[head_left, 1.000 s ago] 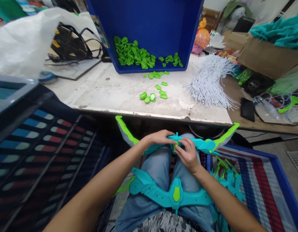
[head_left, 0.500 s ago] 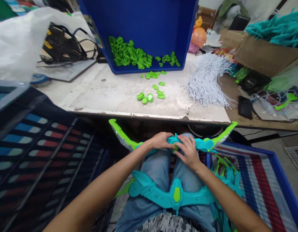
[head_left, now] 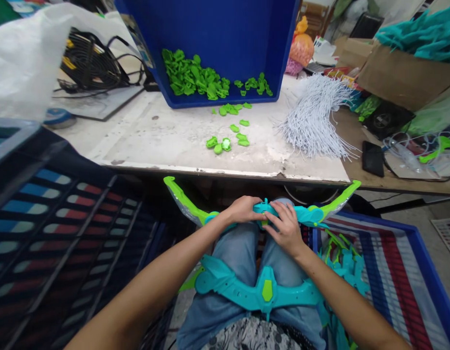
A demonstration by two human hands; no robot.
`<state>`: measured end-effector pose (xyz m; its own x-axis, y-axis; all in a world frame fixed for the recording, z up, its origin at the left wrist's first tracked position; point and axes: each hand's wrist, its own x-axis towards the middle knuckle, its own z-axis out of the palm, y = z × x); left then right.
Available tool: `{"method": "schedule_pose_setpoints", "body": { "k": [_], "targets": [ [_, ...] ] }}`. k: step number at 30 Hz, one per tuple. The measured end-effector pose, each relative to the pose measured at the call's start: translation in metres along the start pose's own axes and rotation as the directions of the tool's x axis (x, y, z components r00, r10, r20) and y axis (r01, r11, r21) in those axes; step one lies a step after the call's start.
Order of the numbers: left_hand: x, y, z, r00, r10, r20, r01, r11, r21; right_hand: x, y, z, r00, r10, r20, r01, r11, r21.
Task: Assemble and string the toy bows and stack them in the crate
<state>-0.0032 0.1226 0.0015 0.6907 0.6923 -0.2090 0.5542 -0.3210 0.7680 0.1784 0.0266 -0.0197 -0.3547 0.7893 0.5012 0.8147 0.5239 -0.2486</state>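
A teal toy bow with lime green tips lies across the knees, near the table's front edge. My left hand is closed on its middle from the left. From the right, my right hand grips the same middle part, its fingers around a small green piece that is mostly covered. Nearer the body, a second teal bow with a green centre inlay rests across the thighs, touched by neither hand.
A blue bin holding green pieces stands on the table, with loose green pieces before it. White ties lie to the right. Crates flank the legs; the right crate holds teal parts. A box stands at back right.
Both hands stay on the upper bow, which has levelled slightly. The right fingers have shifted a little over the green piece. The view has moved slightly.
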Motion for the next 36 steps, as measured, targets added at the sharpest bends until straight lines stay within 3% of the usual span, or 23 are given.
{"method": "schedule_pose_setpoints", "body": {
  "k": [5, 8, 10, 14, 17, 18, 20, 22, 24, 26, 31, 36],
  "targets": [
    [0.003, 0.003, -0.002, 0.999, -0.046, -0.017, 0.047, 0.997, 0.064, 0.012, 0.006, 0.0, 0.974, 0.2, 0.107, -0.198, 0.98, -0.034],
    [0.001, 0.01, -0.002, 0.996, -0.077, -0.044, 0.083, 0.983, 0.162, 0.018, 0.009, 0.003, 0.95, 0.235, 0.208, -0.208, 0.968, -0.141],
    [-0.007, 0.016, 0.003, 0.995, -0.059, -0.081, 0.078, 0.963, 0.258, 0.017, 0.006, 0.004, 0.95, 0.234, 0.205, -0.197, 0.963, -0.185],
    [-0.034, 0.018, 0.034, 0.968, 0.139, -0.209, -0.009, 0.851, 0.525, 0.005, -0.003, -0.003, 0.974, 0.166, 0.155, -0.15, 0.982, -0.111],
    [-0.053, 0.007, 0.063, 0.881, 0.364, -0.302, -0.069, 0.73, 0.68, 0.003, 0.005, -0.026, 0.979, 0.082, 0.189, -0.109, 0.984, 0.139],
    [-0.057, 0.003, 0.071, 0.855, 0.418, -0.307, -0.087, 0.699, 0.71, 0.007, 0.013, -0.038, 0.98, 0.095, 0.173, -0.129, 0.971, 0.201],
    [-0.064, -0.001, 0.081, 0.834, 0.467, -0.294, -0.111, 0.664, 0.739, 0.023, 0.041, -0.063, 0.968, 0.239, 0.074, -0.248, 0.951, 0.187],
    [-0.068, -0.001, 0.084, 0.84, 0.464, -0.281, -0.117, 0.66, 0.742, 0.047, 0.08, -0.087, 0.881, 0.469, -0.054, -0.47, 0.883, 0.002],
    [-0.071, 0.0, 0.083, 0.841, 0.467, -0.272, -0.131, 0.664, 0.736, 0.076, 0.121, -0.104, 0.753, 0.653, -0.083, -0.653, 0.727, -0.211],
    [-0.072, -0.003, 0.08, 0.832, 0.49, -0.26, -0.16, 0.661, 0.733, 0.103, 0.158, -0.112, 0.685, 0.722, -0.1, -0.717, 0.641, -0.274],
    [-0.073, -0.019, 0.072, 0.79, 0.56, -0.251, -0.211, 0.631, 0.746, 0.149, 0.207, -0.104, 0.57, 0.815, -0.103, -0.805, 0.528, -0.27],
    [-0.071, -0.024, 0.066, 0.808, 0.554, -0.201, -0.23, 0.611, 0.757, 0.163, 0.226, -0.113, 0.487, 0.873, -0.016, -0.858, 0.475, -0.195]
  ]
}}
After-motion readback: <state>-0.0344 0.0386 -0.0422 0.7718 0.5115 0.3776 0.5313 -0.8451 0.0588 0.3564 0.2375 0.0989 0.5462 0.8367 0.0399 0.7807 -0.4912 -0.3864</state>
